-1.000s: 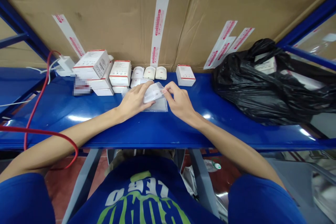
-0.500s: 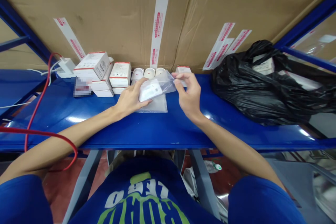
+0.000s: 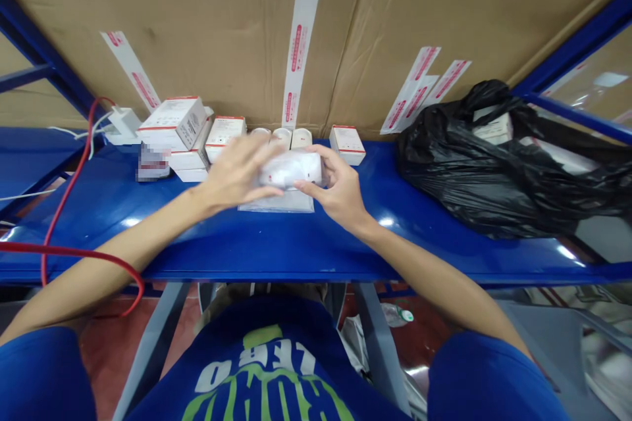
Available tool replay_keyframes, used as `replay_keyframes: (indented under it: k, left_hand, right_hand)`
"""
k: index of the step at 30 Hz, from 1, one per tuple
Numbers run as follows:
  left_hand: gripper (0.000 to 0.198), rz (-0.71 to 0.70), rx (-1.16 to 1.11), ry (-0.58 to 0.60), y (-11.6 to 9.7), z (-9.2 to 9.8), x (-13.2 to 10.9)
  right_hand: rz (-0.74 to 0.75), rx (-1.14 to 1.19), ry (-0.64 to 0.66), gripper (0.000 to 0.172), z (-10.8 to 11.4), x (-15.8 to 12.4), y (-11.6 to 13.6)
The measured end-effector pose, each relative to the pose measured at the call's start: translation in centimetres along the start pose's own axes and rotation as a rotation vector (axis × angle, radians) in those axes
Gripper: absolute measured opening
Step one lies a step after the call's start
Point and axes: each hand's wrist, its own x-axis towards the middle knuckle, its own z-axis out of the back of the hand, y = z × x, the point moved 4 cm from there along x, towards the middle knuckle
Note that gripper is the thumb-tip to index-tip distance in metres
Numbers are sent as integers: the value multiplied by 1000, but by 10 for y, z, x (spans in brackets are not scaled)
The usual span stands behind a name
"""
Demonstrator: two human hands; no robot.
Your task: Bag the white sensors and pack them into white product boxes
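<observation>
A white, rounded device in a clear plastic bag (image 3: 291, 169) is raised over the blue table, lying nearly level. My right hand (image 3: 340, 191) grips its right end, thumb in front and fingers behind. My left hand (image 3: 230, 174) is at the device's left end, its fingers smeared by motion; whether they press on the bag I cannot tell. Below the device lies a flat, pale plastic-covered item (image 3: 276, 203), partly hidden. Behind it stand three white rounded devices (image 3: 301, 139) in a row, partly covered by my left hand and the held one.
White boxes with red edges (image 3: 172, 125) are stacked at the left, and another small box (image 3: 347, 144) stands right of centre. A black plastic bag (image 3: 474, 171) fills the table's right side. A red cable (image 3: 74, 187) crosses my left forearm. Cardboard (image 3: 212, 26) walls the back.
The device has turned level and moved slightly right. My right hand has shifted from the bag's loose end onto the device. My left hand has moved left and blurred.
</observation>
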Motion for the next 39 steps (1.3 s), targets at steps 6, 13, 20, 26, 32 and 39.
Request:
replay_keyframes:
  k: [6,13,20,26,32,39]
  left_hand:
    - [84,698,218,-58,93,75,-10]
    - [104,597,180,16,100,68,-22]
    - [75,218,-187,-62,50,72,8]
    - [79,159,-466,501,11,17,-3]
    - [77,186,-320,704,-11,-16,-11]
    - [79,311,-226,535,-6,-22,-13]
  right_hand:
    - [7,-15,-88,56,15,11,-2]
    - [32,-49,-80,54,15,11,-5]
    - [215,-22,-282,65,53,19,-8]
    - [302,-141,-401,69,86,24,-14]
    - [207,-132,-328,53,74,23,-3]
    - [-29,-67,-209,46,65,27,-9]
